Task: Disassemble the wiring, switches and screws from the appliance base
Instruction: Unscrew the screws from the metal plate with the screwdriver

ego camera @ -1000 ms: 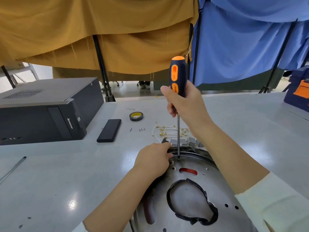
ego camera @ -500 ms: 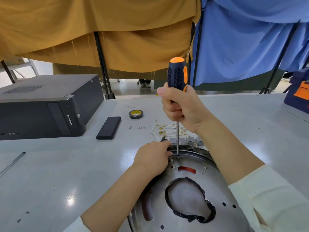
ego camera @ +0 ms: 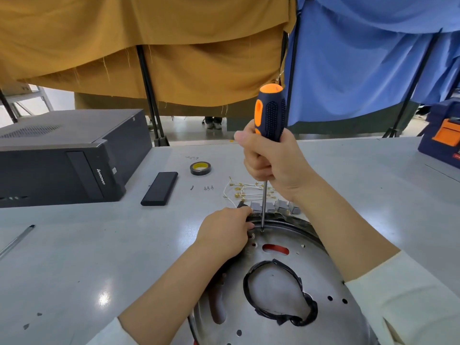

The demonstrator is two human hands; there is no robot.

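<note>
The round metal appliance base [ego camera: 321,275] lies at the table's near edge, with a black taped ring opening and a red slot in its plate. My right hand [ego camera: 271,163] grips the black-and-orange screwdriver [ego camera: 270,113], held upright with its tip on a screw at the base's far rim. My left hand [ego camera: 224,232] curls over the base's left rim beside the tip, holding a black part there. Removed white wires with gold terminals [ego camera: 245,190] and grey switches [ego camera: 282,206] lie just beyond the base. Loose screws [ego camera: 207,188] sit to their left.
A black computer case [ego camera: 67,155] fills the table's left side. A black flat block [ego camera: 159,185] and a tape roll [ego camera: 200,168] lie in the middle. A metal rod [ego camera: 16,241] rests at the left edge, a blue-orange toolbox [ego camera: 443,135] at far right.
The screwdriver handle has rotated in my right hand, whose grip has shifted around it. My left hand stays on the base rim.
</note>
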